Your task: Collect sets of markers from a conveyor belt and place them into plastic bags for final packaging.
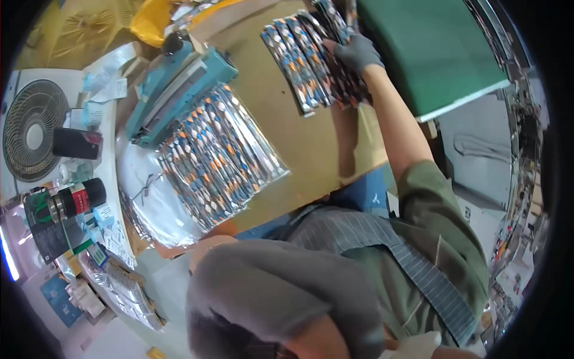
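Observation:
My right hand (360, 54), in a grey glove with bare fingertips, reaches to the far right of the brown work surface. Its fingers are closed around the upper part of a shiny patterned foil strip (330, 17), at the edge of a row of similar strips (296, 57). Part of the grip is hidden by the glove. Left of centre lies a larger batch of foil strips (209, 152), side by side, with blue, orange and silver patterning. My left arm (281, 287) is bent across the lower part of the view, and its hand does not show.
A teal metal machine with a long bar (179, 90) stands behind the larger batch. Clear plastic film (158, 197) lies left of it. A green board (430, 54) borders the right side. A fan (36, 131), phone (76, 143) and dark bottle (84, 196) are at the left.

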Available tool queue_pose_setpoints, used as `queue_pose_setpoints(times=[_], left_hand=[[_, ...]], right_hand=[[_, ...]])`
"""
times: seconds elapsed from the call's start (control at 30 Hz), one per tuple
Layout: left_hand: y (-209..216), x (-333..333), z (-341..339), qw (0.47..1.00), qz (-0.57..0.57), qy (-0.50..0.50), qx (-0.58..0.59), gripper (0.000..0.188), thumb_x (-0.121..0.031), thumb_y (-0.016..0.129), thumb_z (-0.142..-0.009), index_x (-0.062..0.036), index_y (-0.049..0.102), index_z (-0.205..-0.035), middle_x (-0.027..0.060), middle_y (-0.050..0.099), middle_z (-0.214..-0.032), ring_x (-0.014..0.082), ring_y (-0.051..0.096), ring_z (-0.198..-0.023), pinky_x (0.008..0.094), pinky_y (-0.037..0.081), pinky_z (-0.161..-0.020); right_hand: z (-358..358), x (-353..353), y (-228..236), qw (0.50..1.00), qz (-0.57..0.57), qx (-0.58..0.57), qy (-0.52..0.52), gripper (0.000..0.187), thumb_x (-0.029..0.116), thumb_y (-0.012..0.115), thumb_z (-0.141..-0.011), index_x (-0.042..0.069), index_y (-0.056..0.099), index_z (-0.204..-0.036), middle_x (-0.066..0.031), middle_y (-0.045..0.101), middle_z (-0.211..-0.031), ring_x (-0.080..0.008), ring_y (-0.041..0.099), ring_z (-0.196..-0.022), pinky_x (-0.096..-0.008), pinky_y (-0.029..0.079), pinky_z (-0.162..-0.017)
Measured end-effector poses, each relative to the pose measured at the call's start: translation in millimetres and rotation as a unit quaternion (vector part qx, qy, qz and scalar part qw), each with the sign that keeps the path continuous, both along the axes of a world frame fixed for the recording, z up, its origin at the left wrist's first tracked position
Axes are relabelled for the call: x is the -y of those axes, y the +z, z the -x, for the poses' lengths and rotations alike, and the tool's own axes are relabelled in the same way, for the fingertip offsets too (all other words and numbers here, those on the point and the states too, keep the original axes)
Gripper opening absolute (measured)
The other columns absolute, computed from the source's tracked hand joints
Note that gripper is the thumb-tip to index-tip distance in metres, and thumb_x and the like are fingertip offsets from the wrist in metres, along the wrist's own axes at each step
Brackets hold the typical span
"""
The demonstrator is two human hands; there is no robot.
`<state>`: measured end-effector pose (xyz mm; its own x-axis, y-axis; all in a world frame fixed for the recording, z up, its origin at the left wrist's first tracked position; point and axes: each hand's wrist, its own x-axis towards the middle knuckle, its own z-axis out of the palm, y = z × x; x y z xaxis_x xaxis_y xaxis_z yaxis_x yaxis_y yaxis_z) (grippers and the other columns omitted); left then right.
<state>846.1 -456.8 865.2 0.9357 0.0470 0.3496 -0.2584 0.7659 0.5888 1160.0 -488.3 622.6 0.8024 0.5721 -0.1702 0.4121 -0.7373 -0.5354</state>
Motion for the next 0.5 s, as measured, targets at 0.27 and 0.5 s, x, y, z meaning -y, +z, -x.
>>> queue_pose_setpoints(times=[0.27,0.5], left_hand=[[1,42,3,0.991,0.132,-0.014,0.034,0.032,-0.030,0.064,-0.086,-0.0046,0.055,-0.068,0.0117,0.058,-0.068,0.0177,0.055,-0.051,0.0289,0.048,-0.045],[-10,56,-13,0.988,0.124,0.059,0.075,0.029,-0.025,0.057,-0.086,-0.0034,0.055,-0.067,0.0179,0.059,-0.078,0.0269,0.058,-0.067,0.0370,0.050,-0.058]], right_hand=[[101,-15,12,0.989,0.057,0.137,-0.014,0.096,0.061,0.064,-0.066,0.005,0.032,-0.138,-0.0210,0.045,-0.121,-0.0344,0.040,-0.118,-0.0430,0.034,-0.095],[131,-3,10,0.989,-0.003,0.147,0.014,0.090,0.061,0.063,-0.067,0.004,0.038,-0.133,-0.0204,0.047,-0.120,-0.0349,0.041,-0.115,-0.0432,0.032,-0.094]])
